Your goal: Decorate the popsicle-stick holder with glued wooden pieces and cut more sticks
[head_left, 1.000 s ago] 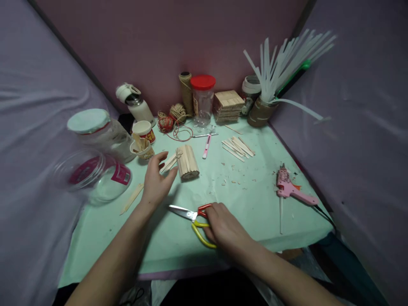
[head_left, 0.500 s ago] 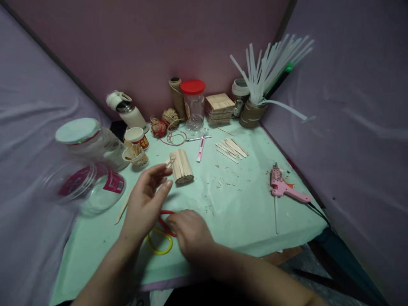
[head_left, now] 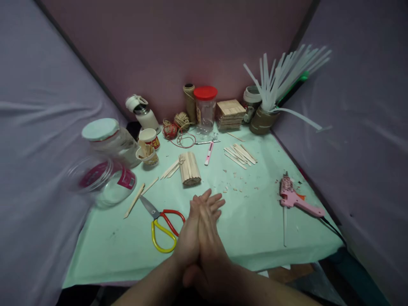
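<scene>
Palm against palm, my left hand (head_left: pixel 187 241) and my right hand (head_left: pixel 211 243) meet over the front of the table. Their fingers are stretched out, and no object shows between them; the inner palms are hidden. Just left of them lie scissors (head_left: pixel 155 214) with one red and one yellow handle loop, the red one partly covered by my left hand. Beyond my fingertips stands a small barrel-like piece made of wooden craft sticks (head_left: pixel 190 168). Several loose sticks (head_left: pixel 170 169) lie at its left side.
A pink glue gun (head_left: pixel 295 199) lies at the right with its cord over the edge. Wood scraps, a pink cutter (head_left: pixel 209 154) and flat sticks (head_left: pixel 239 155) are mid-table. Jars, paper cups (head_left: pixel 148 157), twine and a pot of white glue sticks (head_left: pixel 263 121) line the back and left.
My hands have come together; before, the left was near the stick barrel and the right by the scissors' red handle. The scissors are now uncovered. The view has shifted slightly.
</scene>
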Motion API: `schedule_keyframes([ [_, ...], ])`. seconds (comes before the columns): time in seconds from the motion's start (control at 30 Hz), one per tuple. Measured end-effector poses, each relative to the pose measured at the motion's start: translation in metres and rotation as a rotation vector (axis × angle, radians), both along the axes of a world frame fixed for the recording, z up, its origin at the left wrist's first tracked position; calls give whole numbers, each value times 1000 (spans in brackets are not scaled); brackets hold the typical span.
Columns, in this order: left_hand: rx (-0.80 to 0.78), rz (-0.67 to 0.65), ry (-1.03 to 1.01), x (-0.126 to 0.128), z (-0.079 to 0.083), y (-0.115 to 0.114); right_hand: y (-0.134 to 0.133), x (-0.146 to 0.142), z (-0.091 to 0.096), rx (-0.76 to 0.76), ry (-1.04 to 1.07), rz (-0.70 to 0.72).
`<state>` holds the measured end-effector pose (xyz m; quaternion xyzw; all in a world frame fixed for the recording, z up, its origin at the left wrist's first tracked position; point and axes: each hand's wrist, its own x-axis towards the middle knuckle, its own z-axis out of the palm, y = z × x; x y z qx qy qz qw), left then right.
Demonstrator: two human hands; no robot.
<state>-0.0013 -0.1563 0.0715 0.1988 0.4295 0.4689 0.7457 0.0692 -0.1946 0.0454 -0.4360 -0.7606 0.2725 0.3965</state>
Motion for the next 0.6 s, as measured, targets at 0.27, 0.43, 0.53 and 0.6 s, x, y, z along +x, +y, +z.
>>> schedule_keyframes([
  [0.27, 364, 150, 256, -27, 13, 34, 0, 20, -20, -4, 230, 301],
  [0.43, 639, 215, 874, -64, -2, 82, 7, 47, -33, -308, 447, -148],
  [0.53, 685, -171, 1183, -81, -14, 108, 18, 75, -33, -330, 415, -361],
  [0.6, 768, -386, 1244, -88, -19, 124, 25, 96, -31, -323, 383, -466],
])
